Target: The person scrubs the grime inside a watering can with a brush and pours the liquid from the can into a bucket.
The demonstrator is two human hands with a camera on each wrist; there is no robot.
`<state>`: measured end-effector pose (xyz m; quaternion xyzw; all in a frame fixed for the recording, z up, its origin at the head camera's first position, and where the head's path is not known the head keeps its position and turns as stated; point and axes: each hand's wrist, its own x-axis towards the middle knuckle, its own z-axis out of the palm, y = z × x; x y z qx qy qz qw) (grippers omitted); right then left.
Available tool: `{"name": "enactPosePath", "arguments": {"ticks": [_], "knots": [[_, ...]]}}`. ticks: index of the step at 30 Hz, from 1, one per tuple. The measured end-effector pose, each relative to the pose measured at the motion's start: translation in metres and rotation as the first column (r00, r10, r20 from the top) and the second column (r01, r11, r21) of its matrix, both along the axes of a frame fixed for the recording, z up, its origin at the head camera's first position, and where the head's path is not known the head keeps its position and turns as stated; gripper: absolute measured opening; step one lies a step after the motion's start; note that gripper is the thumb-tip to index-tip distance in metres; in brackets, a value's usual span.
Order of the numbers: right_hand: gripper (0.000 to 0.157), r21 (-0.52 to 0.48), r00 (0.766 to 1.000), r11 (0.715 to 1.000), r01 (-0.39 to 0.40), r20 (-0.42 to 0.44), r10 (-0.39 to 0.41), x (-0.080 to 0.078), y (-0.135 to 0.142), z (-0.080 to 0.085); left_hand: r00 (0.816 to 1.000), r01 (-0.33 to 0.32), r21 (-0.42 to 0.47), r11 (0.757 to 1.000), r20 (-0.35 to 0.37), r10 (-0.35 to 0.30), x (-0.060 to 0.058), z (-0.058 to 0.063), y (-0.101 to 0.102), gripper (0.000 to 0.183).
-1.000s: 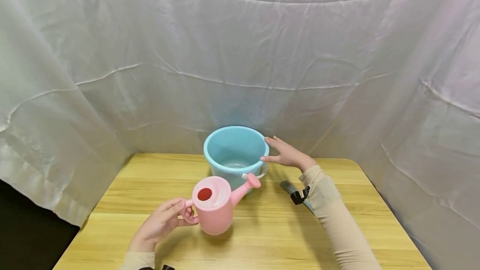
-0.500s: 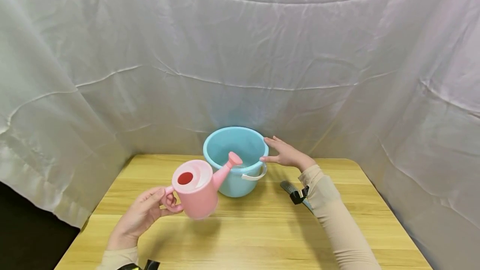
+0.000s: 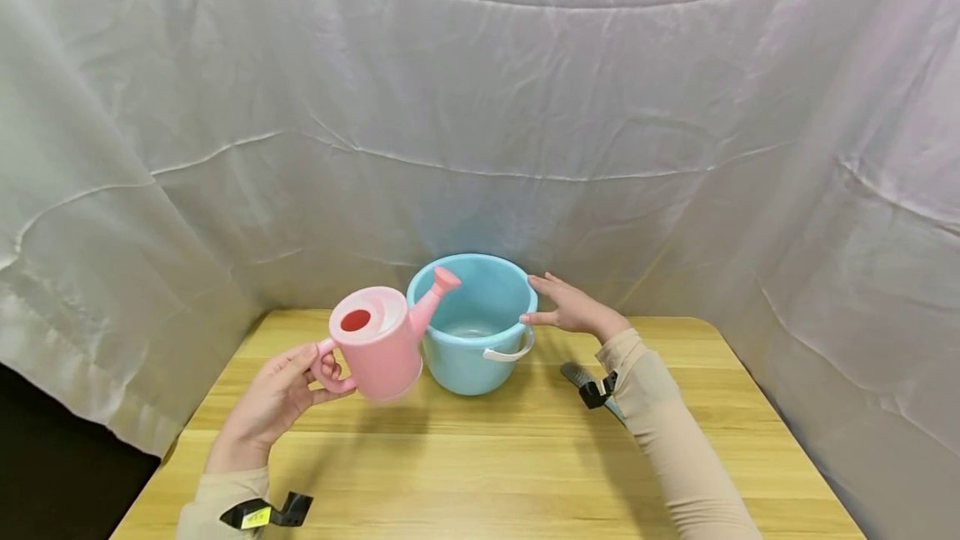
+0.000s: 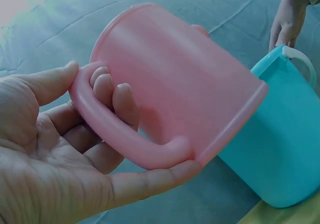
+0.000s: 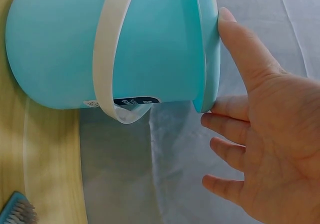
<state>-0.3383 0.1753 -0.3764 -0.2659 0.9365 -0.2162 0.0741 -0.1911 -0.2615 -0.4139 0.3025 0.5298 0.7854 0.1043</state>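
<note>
My left hand (image 3: 273,398) grips the handle of a pink watering can (image 3: 386,361), its fingers curled through the loop, as the left wrist view shows. The can hangs above the table, and its spout (image 3: 427,307) reaches over the near left rim of a light blue bucket (image 3: 468,365). Upright at the back of the table, the bucket has its white handle (image 5: 105,54) hanging down at the side. My right hand (image 3: 573,307) touches the bucket's right rim with thumb and fingertips, the fingers spread and fairly straight.
A brush (image 3: 577,373) with grey bristles and a blue handle lies on the wooden table (image 3: 480,473), partly under my right forearm. Pale curtains (image 3: 480,107) stand close behind the table and along its sides.
My left hand has raised the watering can and carried it left and away from me, bringing the spout over the bucket's rim. My right hand and the bucket stay in place.
</note>
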Motion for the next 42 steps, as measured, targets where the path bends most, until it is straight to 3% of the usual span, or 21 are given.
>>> {"name": "enactPosePath", "arguments": {"ticks": [9,12,14,16,18,23,26,30,33,35,38,42], "knots": [[0.089,-0.001,1.000,1.000,0.000,0.010,0.000,-0.001,-0.002,-0.001,0.993,-0.111,0.012,0.994,0.042,0.111,-0.009,0.010,-0.003,0.045],[0.089,0.000,1.000,1.000,0.000,0.012,0.000,0.000,-0.002,0.000,0.979,-0.193,-0.009,0.981,0.056,0.194,-0.011,0.014,0.002,0.042],[0.090,-0.003,1.000,1.000,0.000,0.014,0.000,0.000,-0.002,0.001,0.958,-0.274,-0.026,0.961,0.080,0.275,-0.013,0.017,0.007,0.042],[0.090,-0.003,1.000,1.000,-0.002,0.009,0.002,0.000,-0.002,0.002,0.922,-0.365,-0.041,0.930,0.119,0.368,-0.015,0.019,0.014,0.039],[0.090,-0.002,1.000,1.000,0.001,0.008,-0.001,0.001,-0.002,0.003,0.873,-0.458,-0.056,0.887,0.159,0.461,-0.018,0.021,0.022,0.035],[0.090,-0.010,1.000,1.000,0.011,0.023,-0.011,0.002,-0.002,0.003,0.716,-0.652,-0.106,0.751,0.242,0.655,-0.023,0.022,0.041,0.021],[0.090,-0.018,1.000,1.000,0.014,0.028,-0.013,0.003,-0.002,0.002,0.628,-0.727,-0.134,0.673,0.265,0.731,-0.027,0.021,0.051,0.019],[0.090,-0.022,1.000,1.000,0.015,0.027,-0.014,0.003,-0.003,0.001,0.550,-0.788,-0.154,0.596,0.258,0.794,-0.032,0.019,0.062,0.019],[0.089,-0.024,1.000,1.000,0.015,0.027,-0.014,0.003,-0.002,0.002,0.513,-0.820,-0.163,0.549,0.219,0.830,-0.034,0.017,0.070,0.021],[0.089,-0.023,1.000,1.000,0.013,0.026,-0.012,0.002,-0.002,0.002,0.483,-0.843,-0.186,0.506,0.154,0.862,-0.035,0.016,0.075,0.027],[0.089,-0.020,1.000,1.000,0.012,0.023,-0.012,0.001,-0.001,0.002,0.431,-0.878,-0.224,0.423,0.012,0.902,-0.038,0.011,0.082,0.034],[0.089,-0.018,1.000,1.000,0.015,0.023,-0.014,0.000,-0.001,0.002,0.347,-0.922,-0.250,0.296,-0.191,0.918,-0.042,0.005,0.088,0.032]]}}
